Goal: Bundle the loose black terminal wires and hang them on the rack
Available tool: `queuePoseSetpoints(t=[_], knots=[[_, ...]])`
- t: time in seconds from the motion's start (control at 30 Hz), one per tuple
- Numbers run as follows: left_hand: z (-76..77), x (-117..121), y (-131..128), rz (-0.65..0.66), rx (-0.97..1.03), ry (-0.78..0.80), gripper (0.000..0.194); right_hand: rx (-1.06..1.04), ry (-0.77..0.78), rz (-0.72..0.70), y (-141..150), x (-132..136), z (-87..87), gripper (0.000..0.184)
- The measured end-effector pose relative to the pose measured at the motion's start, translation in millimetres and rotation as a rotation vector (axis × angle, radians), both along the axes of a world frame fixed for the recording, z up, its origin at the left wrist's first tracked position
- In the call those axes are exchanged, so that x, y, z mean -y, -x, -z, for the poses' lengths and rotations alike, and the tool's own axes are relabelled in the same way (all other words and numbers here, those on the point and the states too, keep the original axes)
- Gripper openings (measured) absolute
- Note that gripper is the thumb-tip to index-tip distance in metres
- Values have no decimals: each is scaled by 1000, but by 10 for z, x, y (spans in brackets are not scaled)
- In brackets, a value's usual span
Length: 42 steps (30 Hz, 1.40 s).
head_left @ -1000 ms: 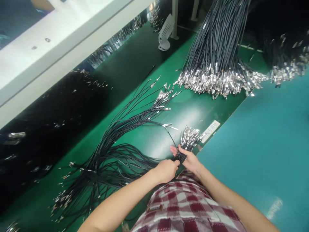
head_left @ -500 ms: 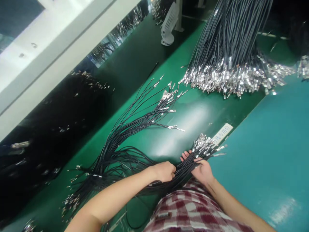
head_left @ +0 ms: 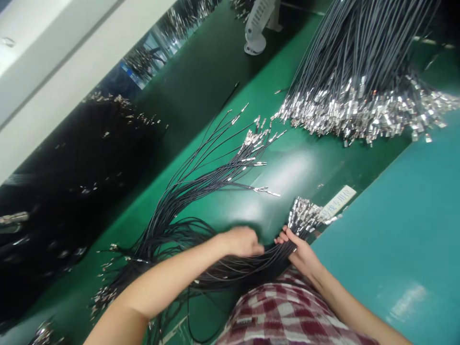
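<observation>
My right hand (head_left: 301,248) is wrapped around a bundle of thin black wires (head_left: 276,255), just below their shiny metal terminals (head_left: 305,214), which fan out beyond the thumb. My left hand (head_left: 244,241) is curled at the upper edge of the same bundle, to the left of my right hand. Motion smears its fingers, so whether they grip any wire does not show. From there the wires run left across the green surface and merge into a tangle. Another group of black wires (head_left: 201,184) spreads up and right, ending in metal terminals (head_left: 253,139).
A large mass of black wires (head_left: 362,52) with silver terminals lies at the upper right. A white label (head_left: 338,202) is stuck near the edge of the green surface (head_left: 287,167). A white fan-like device (head_left: 257,33) stands at the back. A pale beam (head_left: 82,57) crosses the upper left.
My left hand has moved slightly up and left along the bundle. My right hand has closed more tightly around the wires, and their terminals sit closer together.
</observation>
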<state>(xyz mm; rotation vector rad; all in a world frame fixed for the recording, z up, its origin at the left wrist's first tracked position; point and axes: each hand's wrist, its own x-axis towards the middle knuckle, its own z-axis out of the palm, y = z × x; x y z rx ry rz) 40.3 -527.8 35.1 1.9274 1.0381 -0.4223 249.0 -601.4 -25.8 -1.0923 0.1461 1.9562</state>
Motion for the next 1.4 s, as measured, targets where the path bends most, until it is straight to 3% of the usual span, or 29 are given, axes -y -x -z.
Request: queuePoseSetpoints(t=[0.07,0.13,0.23,0.33,0.47,0.57,0.67,0.73,0.8,0.93,1.0,1.07,1.17,1.23,1.33,1.4], knots=[[5,-404,126,-124,-69,-379,14,-33,2,-21,20,-36,17,25],[46,-798,272,-134,-184,-589,15,-37,-4,-40,18,-57,16,23],[115,-1174,484,-85,-241,-558,18,-23,2,-44,8,-74,-12,21],[140,-1279,670,-277,-129,-540,17,-15,-6,-51,9,-91,-43,22],[56,-1231,910,-497,47,-608,21,-20,-7,-67,12,-102,-40,25],[-171,-1046,1032,-601,199,-820,26,-40,-12,-67,14,-94,-12,23],[-460,-609,923,-840,319,-1049,27,-50,-18,-44,15,-85,8,23],[-556,-214,657,-952,337,-1012,26,-40,6,-26,10,-77,9,23],[-507,171,266,-892,303,-762,25,-8,54,0,2,-61,5,25],[-122,649,-484,-672,61,-287,30,56,51,22,8,-14,-7,36],[36,738,-652,-557,-26,-192,33,98,29,16,30,3,-15,37],[102,754,-655,-466,-2,-167,33,144,26,23,61,4,-28,34],[98,592,-475,-378,139,-184,35,159,-12,35,101,-25,-54,33],[106,327,-320,-387,155,-320,32,131,-32,17,114,-56,-70,36],[198,-171,-129,-406,-30,-600,23,98,-21,5,115,-93,-77,34],[275,-396,-47,-326,-167,-622,23,89,-17,9,109,-104,-67,30]])
